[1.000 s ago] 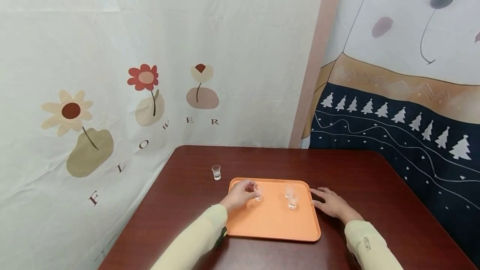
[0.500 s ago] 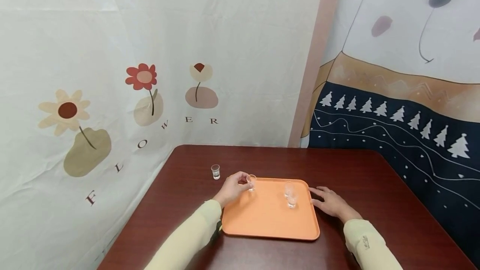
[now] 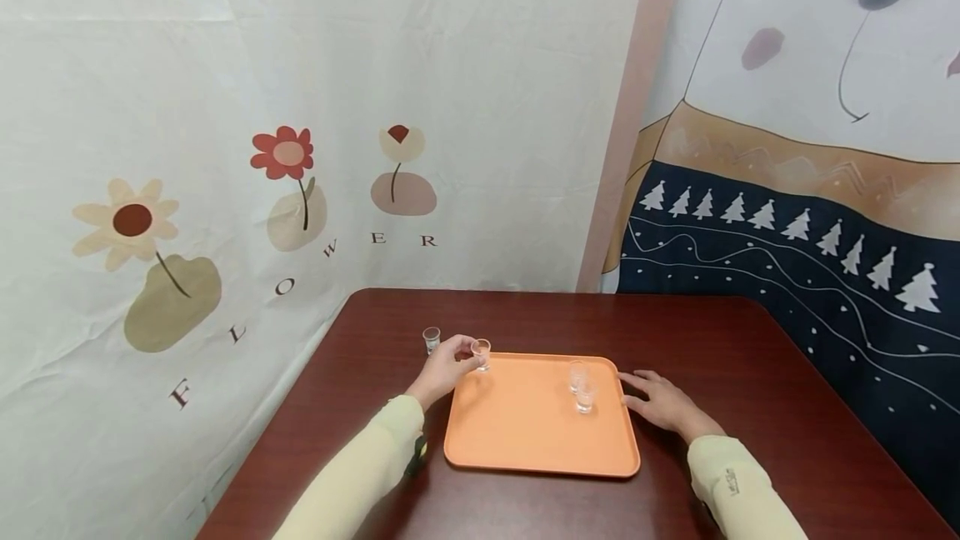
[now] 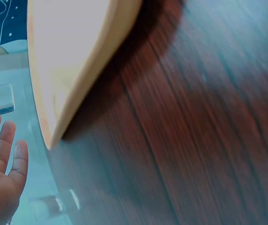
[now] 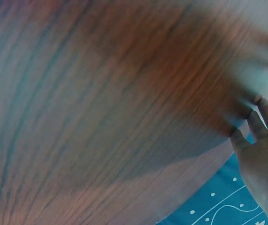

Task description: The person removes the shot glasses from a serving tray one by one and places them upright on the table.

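Observation:
My left hand (image 3: pixel 444 369) pinches a small clear shot glass (image 3: pixel 482 354) between thumb and fingers, over the far left corner of the orange tray (image 3: pixel 536 427). In the left wrist view this glass (image 4: pixel 1 99) shows past the fingertips of the left hand (image 4: pixel 2 171). Two more shot glasses, a rear one (image 3: pixel 577 376) and a front one (image 3: pixel 584 397), stand close together on the tray's right side. Another shot glass (image 3: pixel 431 339) stands on the table, left of the tray. Fingers spread, my right hand (image 3: pixel 667 403) rests at the tray's right edge; its fingertips (image 5: pixel 237 133) touch the table.
A dark red wooden table (image 3: pixel 720 357) carries everything. Behind it and along the left hangs a pale cloth (image 3: pixel 510 107) with printed flowers. A bear-print cloth (image 3: pixel 825 215) hangs at the right.
My left hand has moved left and away from me with the shot glass, from over the tray to its far left corner. The tray's left edge shows more. My right hand has stayed put.

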Available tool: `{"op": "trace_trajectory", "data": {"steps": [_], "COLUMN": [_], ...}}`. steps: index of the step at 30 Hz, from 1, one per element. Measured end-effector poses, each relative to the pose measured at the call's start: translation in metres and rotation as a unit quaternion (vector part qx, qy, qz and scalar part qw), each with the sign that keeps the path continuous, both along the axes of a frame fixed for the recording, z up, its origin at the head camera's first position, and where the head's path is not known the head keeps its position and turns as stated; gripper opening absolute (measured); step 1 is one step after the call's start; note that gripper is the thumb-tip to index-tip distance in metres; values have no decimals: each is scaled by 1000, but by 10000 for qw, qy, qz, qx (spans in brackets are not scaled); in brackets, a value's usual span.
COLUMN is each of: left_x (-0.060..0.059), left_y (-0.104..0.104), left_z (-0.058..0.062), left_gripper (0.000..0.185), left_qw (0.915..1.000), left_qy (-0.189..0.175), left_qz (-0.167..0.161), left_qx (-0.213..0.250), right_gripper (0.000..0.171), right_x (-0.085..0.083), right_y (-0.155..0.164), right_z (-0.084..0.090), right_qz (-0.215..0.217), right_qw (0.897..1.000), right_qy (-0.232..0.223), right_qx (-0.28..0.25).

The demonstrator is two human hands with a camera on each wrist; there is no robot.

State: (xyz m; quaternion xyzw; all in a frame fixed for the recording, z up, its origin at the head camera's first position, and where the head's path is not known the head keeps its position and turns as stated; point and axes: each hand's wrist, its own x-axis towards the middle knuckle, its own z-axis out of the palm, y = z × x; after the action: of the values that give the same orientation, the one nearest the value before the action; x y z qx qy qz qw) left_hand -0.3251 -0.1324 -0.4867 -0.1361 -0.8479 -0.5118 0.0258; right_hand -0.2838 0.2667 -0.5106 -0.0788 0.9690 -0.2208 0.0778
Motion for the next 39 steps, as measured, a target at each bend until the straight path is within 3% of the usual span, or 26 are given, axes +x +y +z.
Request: {"op": "trace_trajectory", "data": {"steps": [17, 39], "left_x": [-4, -7], "left_y": [-44, -75], "left_z": [-3, -17], "left_gripper": [25, 33], "left_qw": [9968, 9879], "left_qy": [154, 2], "left_qz": [779, 1524], "left_qx": [-64, -277], "right_gripper": [59, 58], "right_x": [-1, -1], "right_y": [1, 0], "right_z": [1, -1], "right_qz": [-50, -53], "right_qw": [10000, 10000], "right_qy": [-17, -55], "right_qx": [-5, -16]}}
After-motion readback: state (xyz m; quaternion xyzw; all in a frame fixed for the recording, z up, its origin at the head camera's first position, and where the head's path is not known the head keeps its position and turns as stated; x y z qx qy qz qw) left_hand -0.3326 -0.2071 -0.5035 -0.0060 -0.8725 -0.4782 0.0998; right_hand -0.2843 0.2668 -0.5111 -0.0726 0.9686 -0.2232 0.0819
